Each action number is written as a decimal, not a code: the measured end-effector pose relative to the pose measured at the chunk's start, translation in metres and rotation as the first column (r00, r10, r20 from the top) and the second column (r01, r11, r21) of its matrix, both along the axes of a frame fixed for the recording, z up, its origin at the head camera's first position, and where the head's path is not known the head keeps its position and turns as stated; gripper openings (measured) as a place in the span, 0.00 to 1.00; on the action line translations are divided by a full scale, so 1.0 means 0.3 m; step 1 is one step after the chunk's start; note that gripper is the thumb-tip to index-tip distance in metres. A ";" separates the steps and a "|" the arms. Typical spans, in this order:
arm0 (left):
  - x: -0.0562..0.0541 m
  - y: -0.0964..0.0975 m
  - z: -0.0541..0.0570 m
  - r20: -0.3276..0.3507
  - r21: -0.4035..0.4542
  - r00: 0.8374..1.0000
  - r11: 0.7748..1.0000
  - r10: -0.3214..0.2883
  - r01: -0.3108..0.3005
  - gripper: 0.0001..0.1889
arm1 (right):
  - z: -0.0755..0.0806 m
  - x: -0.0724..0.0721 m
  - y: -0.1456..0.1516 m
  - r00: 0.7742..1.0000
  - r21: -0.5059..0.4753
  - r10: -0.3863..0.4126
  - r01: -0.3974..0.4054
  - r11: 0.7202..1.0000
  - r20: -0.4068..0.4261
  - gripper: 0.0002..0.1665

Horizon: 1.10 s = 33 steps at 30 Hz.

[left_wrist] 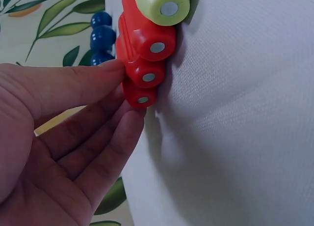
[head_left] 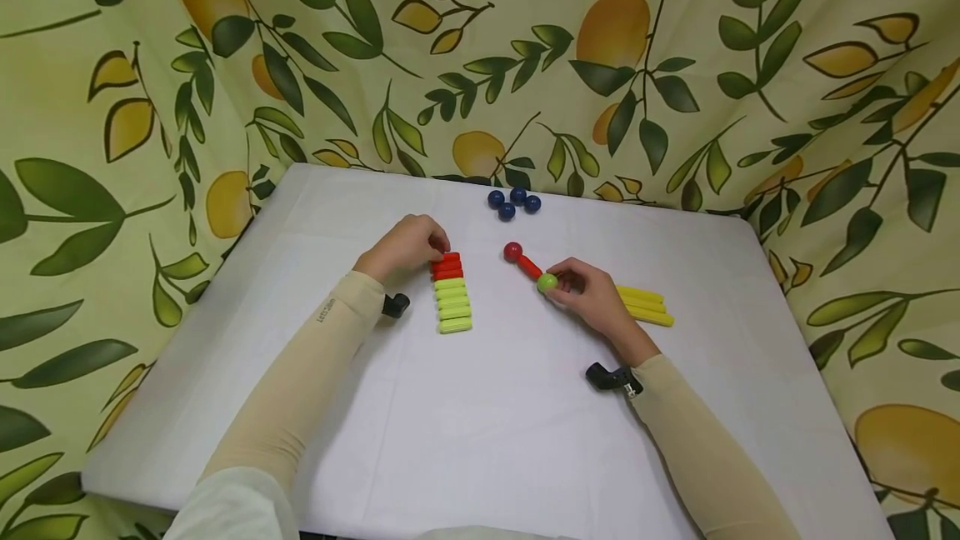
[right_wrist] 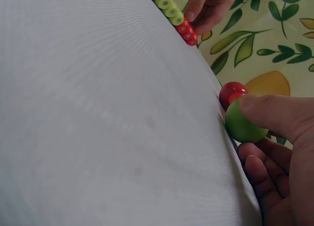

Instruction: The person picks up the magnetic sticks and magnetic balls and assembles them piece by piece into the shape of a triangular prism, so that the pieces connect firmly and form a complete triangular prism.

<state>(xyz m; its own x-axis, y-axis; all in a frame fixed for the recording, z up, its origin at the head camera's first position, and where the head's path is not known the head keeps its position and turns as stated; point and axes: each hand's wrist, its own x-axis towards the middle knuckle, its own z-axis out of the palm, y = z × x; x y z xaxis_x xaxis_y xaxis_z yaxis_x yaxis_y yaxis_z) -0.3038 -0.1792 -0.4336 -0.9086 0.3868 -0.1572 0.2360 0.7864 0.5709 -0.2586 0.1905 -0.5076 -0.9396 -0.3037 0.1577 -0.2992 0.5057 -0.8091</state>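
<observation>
While the right hand (head_left: 588, 294) pinches the green ball (head_left: 547, 282) between thumb and fingers, the red rod (head_left: 529, 267) sits between that ball and the red ball (head_left: 513, 252), near the middle of the worktop (head_left: 450, 423). Its long axis slants, pointing away and left. The left hand (head_left: 405, 247), almost closed, pinches the end red stick (left_wrist: 141, 94) of a row (head_left: 452, 304). Those sticks lie sideways. Small letters on the left sleeve (head_left: 337, 332) look like "LetsSlim".
</observation>
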 end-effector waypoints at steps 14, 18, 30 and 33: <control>-0.026 0.005 -0.015 -0.007 -0.034 1.000 0.999 0.006 -0.006 0.07 | -0.005 -0.005 0.004 1.000 -0.012 -0.011 0.012 1.000 0.021 0.18; -0.028 0.001 -0.017 0.011 -0.019 1.000 1.000 0.022 -0.021 0.07 | -0.006 -0.003 0.005 1.000 -0.014 -0.007 0.007 1.000 0.019 0.18; 0.021 0.114 0.045 -0.014 0.109 0.999 0.993 -0.047 0.048 0.07 | -0.001 -0.004 0.006 1.000 -0.011 0.001 -0.001 1.000 0.005 0.17; 0.037 0.157 0.053 -0.049 0.114 0.995 0.989 -0.090 0.095 0.07 | 0.001 -0.005 0.003 1.000 -0.007 -0.003 0.003 1.000 0.010 0.16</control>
<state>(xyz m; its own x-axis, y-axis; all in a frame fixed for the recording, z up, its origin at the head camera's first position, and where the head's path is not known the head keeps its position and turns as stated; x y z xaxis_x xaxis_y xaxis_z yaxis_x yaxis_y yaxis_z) -0.2926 -0.1320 -0.4176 -0.8730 0.4830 -0.0673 0.3315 0.6889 0.6446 -0.2602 0.1915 -0.5073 -0.9420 -0.2999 0.1508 -0.2900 0.5008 -0.8155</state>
